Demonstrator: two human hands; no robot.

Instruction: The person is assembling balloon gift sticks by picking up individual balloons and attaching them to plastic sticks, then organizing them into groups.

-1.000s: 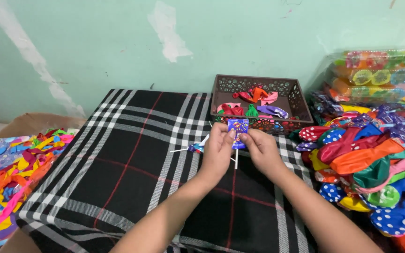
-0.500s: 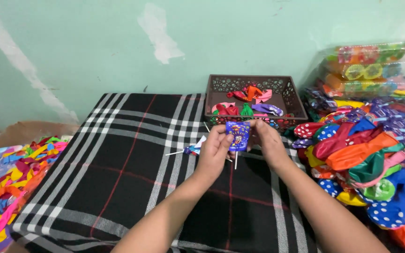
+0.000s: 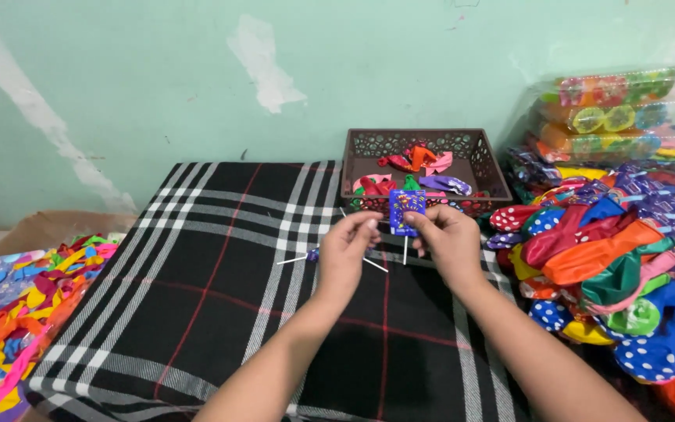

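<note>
Holding a small blue wrapped lollipop (image 3: 406,212) upright by its wrapper, the right hand (image 3: 448,242) pinches it between thumb and fingers, the thin white stick hanging below. The left hand (image 3: 348,252) sits just beside it with fingers curled narrow, fingertips close to the wrapper; whether they touch it cannot be told. Two more white sticks (image 3: 297,259) lie under the left hand on the table's black plaid cloth (image 3: 197,281), a soft woven fabric with white and red lines. Behind the hands stands a dark brown plastic basket (image 3: 361,156), rectangular with lattice walls, containing limp red, pink, purple and green balloons (image 3: 416,160). A heap of uninflated balloons (image 3: 603,258), some polka-dotted, lies right of the cloth.
</note>
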